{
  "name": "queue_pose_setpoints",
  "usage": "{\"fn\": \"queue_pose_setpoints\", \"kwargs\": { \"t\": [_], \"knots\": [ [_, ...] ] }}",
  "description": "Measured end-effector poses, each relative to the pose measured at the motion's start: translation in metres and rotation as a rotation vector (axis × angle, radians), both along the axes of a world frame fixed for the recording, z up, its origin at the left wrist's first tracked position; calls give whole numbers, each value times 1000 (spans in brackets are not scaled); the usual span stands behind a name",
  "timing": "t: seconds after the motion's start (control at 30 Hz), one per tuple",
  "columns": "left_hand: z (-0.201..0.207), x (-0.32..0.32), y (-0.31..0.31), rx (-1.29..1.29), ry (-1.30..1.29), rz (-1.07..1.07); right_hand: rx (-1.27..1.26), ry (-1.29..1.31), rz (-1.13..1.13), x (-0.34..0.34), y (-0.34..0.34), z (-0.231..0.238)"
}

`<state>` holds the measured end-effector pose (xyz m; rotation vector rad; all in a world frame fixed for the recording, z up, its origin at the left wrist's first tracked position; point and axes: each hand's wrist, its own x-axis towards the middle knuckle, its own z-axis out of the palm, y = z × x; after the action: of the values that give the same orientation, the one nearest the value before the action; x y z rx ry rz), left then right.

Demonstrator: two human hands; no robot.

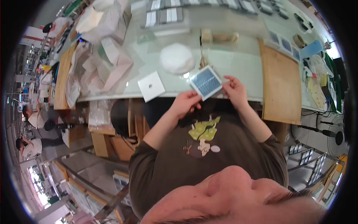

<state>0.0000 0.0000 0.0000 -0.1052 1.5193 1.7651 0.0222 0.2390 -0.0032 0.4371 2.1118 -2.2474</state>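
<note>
Just above the table's near edge is a square panel [206, 83] with a dark blue face and a pale border, tilted so one corner points toward me. My left hand [185, 102] pinches its lower left edge between thumb and fingers. At the right corner, the curled fingers of my right hand [235, 90] close on the panel's edge. To the left lies a flat white square [151, 86] with a small dark hole in its middle. Beyond the panel sits a round white pad or bundle [177, 58], its material hard to make out.
A wooden board [281, 82] covers the table's right side. Crumpled wrapping [112, 61] and a large white bag [102, 20] lie at the left. Farther back are a small wooden block [220, 37] and rows of dark-and-white pieces [164, 16]. A fan [335, 137] stands at the right.
</note>
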Motion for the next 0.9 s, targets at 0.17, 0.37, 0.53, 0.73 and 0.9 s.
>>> {"fn": "queue_pose_setpoints", "kwargs": {
  "t": [0.17,0.37,0.53,0.73,0.9],
  "knots": [
    [1,-11,0,11,20,-46,-40,5,12,-12,-1,7],
    [-3,4,3,91,13,19,-88,16,1,1,-2,9],
    [3,3,5,47,-6,65,-97,16,10,2,-4,5],
    [-2,-13,3,23,23,45,-78,33,6,-9,-5,7],
    [-1,-13,5,1,-22,60,-163,18,5,-9,-4,3]
  ]
}}
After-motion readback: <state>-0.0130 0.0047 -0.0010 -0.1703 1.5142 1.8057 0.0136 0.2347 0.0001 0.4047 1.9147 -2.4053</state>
